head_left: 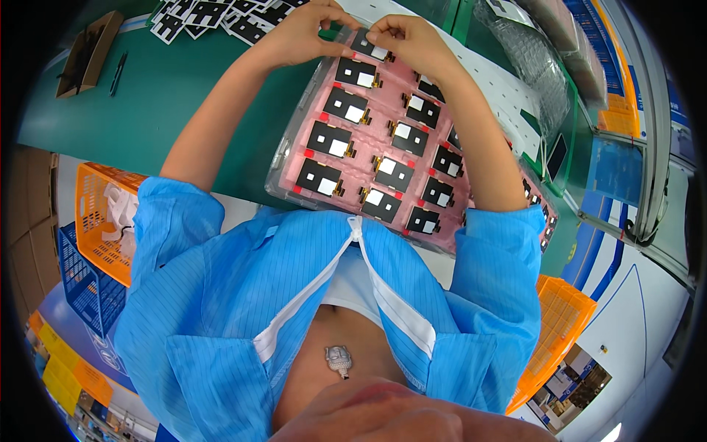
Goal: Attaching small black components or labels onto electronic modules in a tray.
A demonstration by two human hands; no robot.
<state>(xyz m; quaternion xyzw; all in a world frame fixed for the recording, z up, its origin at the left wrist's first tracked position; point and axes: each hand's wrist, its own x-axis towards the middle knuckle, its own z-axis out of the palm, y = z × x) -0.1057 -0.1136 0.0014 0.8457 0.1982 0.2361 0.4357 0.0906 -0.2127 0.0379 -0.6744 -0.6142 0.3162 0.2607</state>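
Head view: left hand (298, 33) and right hand (409, 37) both pinch a small black panel (370, 48) at the far end of the pink tray (294, 158) on the green worktop (169, 96). Best gripped by edges, lifted level.

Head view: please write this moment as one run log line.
left hand and right hand: pinching black panel | pink tray: on green table

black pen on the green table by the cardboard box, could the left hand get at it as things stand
Probably yes. The black pen lies bare on the green table beside the cardboard box, nothing on it. But the left hand is busy at the pink tray, fingers on a black module, so it must let go first.
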